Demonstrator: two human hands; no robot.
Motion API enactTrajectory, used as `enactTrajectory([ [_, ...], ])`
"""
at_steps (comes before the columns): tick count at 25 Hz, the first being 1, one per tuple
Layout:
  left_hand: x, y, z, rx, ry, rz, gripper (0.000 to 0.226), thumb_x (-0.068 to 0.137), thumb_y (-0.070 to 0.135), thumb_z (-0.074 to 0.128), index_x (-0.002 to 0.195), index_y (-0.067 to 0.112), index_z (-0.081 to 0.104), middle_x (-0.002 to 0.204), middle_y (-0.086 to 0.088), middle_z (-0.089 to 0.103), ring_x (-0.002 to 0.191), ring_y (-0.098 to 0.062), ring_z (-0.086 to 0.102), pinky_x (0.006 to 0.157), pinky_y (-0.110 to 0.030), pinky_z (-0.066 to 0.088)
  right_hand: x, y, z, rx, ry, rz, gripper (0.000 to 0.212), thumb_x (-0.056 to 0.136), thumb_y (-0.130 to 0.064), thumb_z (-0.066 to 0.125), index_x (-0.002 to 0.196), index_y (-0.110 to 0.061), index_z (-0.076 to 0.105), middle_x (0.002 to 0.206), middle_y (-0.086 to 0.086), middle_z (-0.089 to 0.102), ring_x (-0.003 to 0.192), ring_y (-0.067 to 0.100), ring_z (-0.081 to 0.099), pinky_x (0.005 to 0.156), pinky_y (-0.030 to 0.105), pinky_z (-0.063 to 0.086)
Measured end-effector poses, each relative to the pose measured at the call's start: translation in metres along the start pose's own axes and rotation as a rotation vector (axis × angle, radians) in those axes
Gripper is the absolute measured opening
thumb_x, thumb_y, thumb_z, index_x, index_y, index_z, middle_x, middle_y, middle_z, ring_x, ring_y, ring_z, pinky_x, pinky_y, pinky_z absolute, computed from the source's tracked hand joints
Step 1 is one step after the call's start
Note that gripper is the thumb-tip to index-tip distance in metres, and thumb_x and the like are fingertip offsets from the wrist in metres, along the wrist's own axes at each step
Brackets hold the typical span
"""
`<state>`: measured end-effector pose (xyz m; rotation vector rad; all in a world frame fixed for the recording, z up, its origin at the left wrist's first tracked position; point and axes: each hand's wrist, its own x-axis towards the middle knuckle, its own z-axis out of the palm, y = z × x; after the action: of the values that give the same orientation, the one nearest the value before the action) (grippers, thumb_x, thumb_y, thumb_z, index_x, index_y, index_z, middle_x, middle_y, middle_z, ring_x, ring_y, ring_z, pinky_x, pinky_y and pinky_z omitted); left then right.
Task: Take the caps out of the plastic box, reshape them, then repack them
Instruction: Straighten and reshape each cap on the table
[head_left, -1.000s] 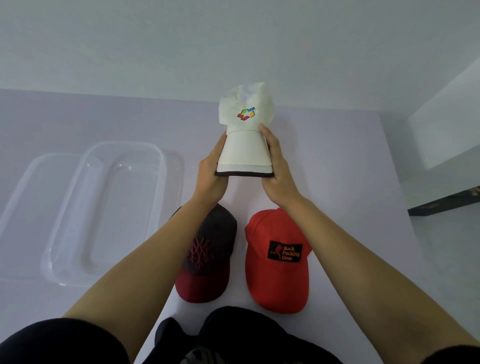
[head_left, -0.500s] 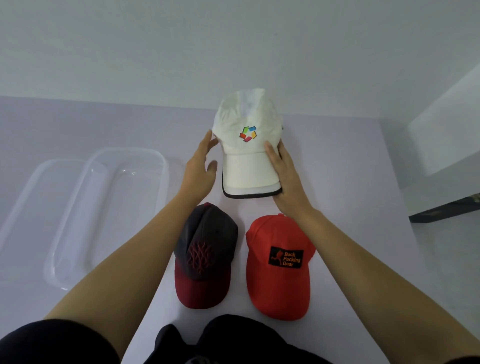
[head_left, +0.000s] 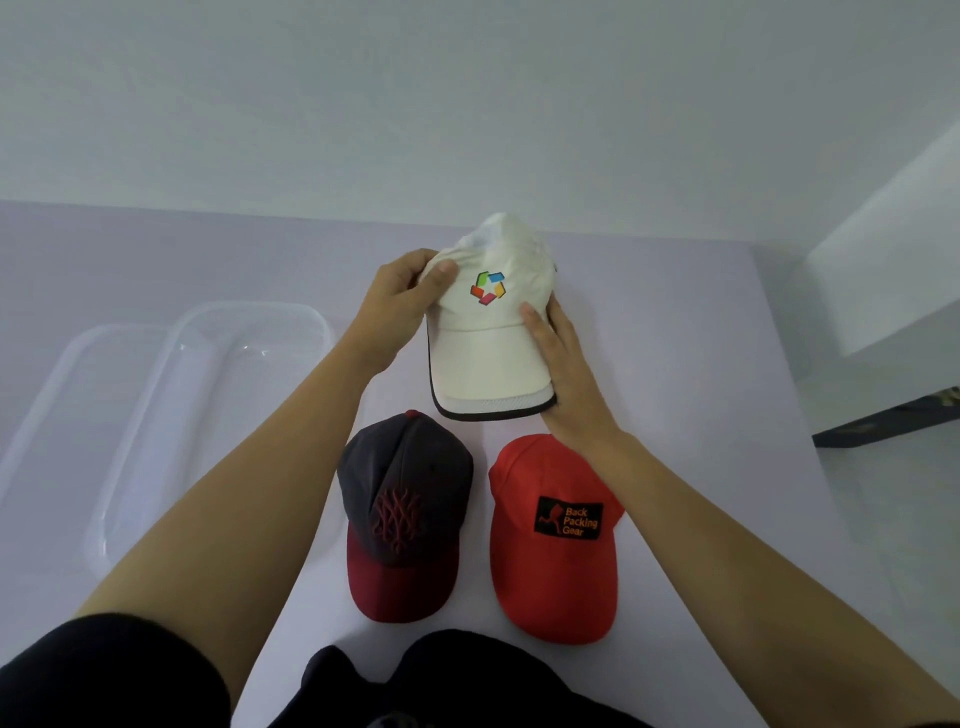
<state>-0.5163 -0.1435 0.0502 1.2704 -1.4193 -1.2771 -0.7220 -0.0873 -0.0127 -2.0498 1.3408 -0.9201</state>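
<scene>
L hand (head_left: 397, 301) + R hand (head_left: 563, 374) grip white cap (head_left: 488, 338).

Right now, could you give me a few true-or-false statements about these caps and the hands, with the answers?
1. Both hands hold the white cap. True: the left hand pinches its crown, the right hand grips its brim.
2. The red cap lies inside the plastic box. False: it lies on the table, beside the dark cap.
3. The white cap bears a multicoloured logo. True.
4. The dark cap has a white brim. False: its brim is dark red.
5. The plastic box sits to the person's right. False: it sits on the left.
</scene>
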Motion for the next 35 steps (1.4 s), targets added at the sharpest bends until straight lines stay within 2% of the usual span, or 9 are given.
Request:
enactTrajectory([
  [5,0.003,0.006,-0.008,0.064,0.030,0.021,0.025,0.095,0.032,0.050,0.075,0.018,0.054,0.075,0.000,0.055,0.068,-0.011,0.050,0.063,-0.023,0.041,0.003,-0.002,-0.017,-0.105,-0.077,0.120,0.099,0.067,0.021,0.044,0.143,-0.038,0.019,0.157,0.005,0.014,0.143,0.020,0.018,0.108,0.031,0.033],
  [9,0.004,0.009,-0.008,0.063,0.011,0.026,0.030,0.089,0.039,0.052,0.068,0.017,0.051,0.068,0.000,0.052,0.066,-0.014,0.047,0.060,-0.025,0.039,0.028,-0.018,-0.037,0.017,0.328,0.105,0.042,0.091,0.000,0.041,0.130,-0.013,0.050,0.134,0.004,0.053,0.126,0.019,0.045,0.109,0.021,0.031],
  [12,0.002,0.014,0.008,-0.023,0.006,0.053,0.032,0.089,0.036,0.052,0.064,0.018,0.047,0.065,-0.001,0.050,0.063,-0.015,0.046,0.058,-0.026,0.038,0.054,-0.048,-0.042,0.156,0.128,0.191,0.031,0.097,-0.027,0.047,0.125,-0.016,0.053,0.124,-0.005,0.057,0.116,0.010,0.052,0.096,0.014,0.039],
  [16,-0.002,0.016,0.019,-0.029,0.150,0.069,0.035,0.090,0.035,0.052,0.058,0.025,0.044,0.053,0.013,0.046,0.054,-0.008,0.043,0.052,-0.024,0.036,0.068,-0.059,-0.047,0.209,0.020,0.252,0.011,0.095,-0.028,0.050,0.093,-0.019,0.055,0.086,-0.011,0.062,0.079,0.003,0.059,0.067,0.012,0.046],
  [21,-0.004,0.013,0.019,0.149,0.212,0.116,0.026,0.091,0.033,0.052,0.069,0.023,0.058,0.064,0.006,0.057,0.062,-0.011,0.053,0.060,-0.031,0.044,0.067,-0.061,-0.048,0.117,-0.076,0.288,0.037,0.097,-0.037,0.042,0.081,-0.007,0.054,0.080,0.004,0.062,0.071,0.011,0.056,0.064,0.020,0.043],
  [25,-0.005,0.014,0.018,0.120,0.214,0.166,0.027,0.092,0.031,0.051,0.066,0.026,0.055,0.059,0.013,0.052,0.060,-0.008,0.047,0.059,-0.028,0.040,0.062,-0.056,-0.043,0.276,-0.012,0.344,0.040,0.088,-0.049,0.050,0.106,-0.014,0.052,0.114,0.007,0.054,0.107,0.018,0.055,0.090,0.031,0.045],
  [29,-0.004,0.022,0.010,-0.091,0.241,0.174,0.030,0.094,0.025,0.051,0.065,0.019,0.049,0.059,0.010,0.045,0.060,-0.011,0.041,0.057,-0.026,0.035,0.039,-0.036,-0.044,0.608,-0.069,0.525,0.125,0.047,-0.091,0.051,0.146,-0.031,0.004,0.142,-0.006,0.041,0.137,0.017,0.033,0.109,0.034,0.021],
  [32,-0.001,0.019,0.009,-0.039,0.276,0.189,0.029,0.094,0.027,0.051,0.065,0.022,0.050,0.059,0.012,0.046,0.060,-0.011,0.043,0.058,-0.028,0.037,0.030,-0.028,-0.037,0.742,-0.212,0.596,0.102,0.041,-0.093,0.051,0.131,-0.045,0.040,0.136,0.001,0.054,0.121,0.022,0.054,0.107,0.046,0.034],
  [35,-0.005,0.012,0.018,0.063,0.302,0.203,0.028,0.094,0.029,0.051,0.065,0.030,0.052,0.056,0.014,0.048,0.060,-0.008,0.044,0.060,-0.029,0.038,0.028,-0.033,-0.029,0.997,-0.237,0.541,0.074,0.068,-0.073,0.054,0.128,-0.030,0.053,0.130,0.004,0.060,0.119,0.023,0.057,0.095,0.040,0.050],
])
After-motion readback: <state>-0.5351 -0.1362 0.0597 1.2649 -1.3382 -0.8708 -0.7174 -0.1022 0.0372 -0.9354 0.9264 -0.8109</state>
